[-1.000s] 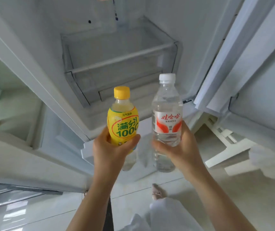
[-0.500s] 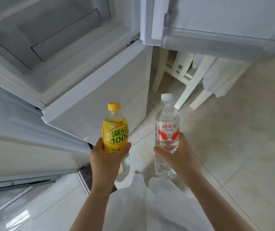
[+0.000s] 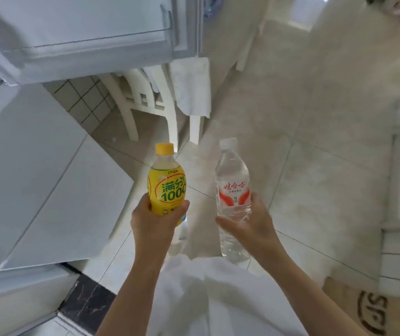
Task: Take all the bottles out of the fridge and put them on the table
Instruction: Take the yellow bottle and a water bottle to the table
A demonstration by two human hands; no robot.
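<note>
Left hand (image 3: 156, 220): wraps yellow bottle (image 3: 166, 188), seemingly a second beneath.
Right hand (image 3: 248, 220): grips water bottle (image 3: 233, 195) mid-body; thin, crushable.

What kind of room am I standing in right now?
Most likely a home kitchen or dining corner: an open white fridge door with a clear shelf rail hangs at upper left, a cream wooden chair draped with white cloth stands behind it, and glossy beige floor tiles run underfoot.

Pale tiled floor (image 3: 315, 166) carries a white chair (image 3: 145, 98).
</note>
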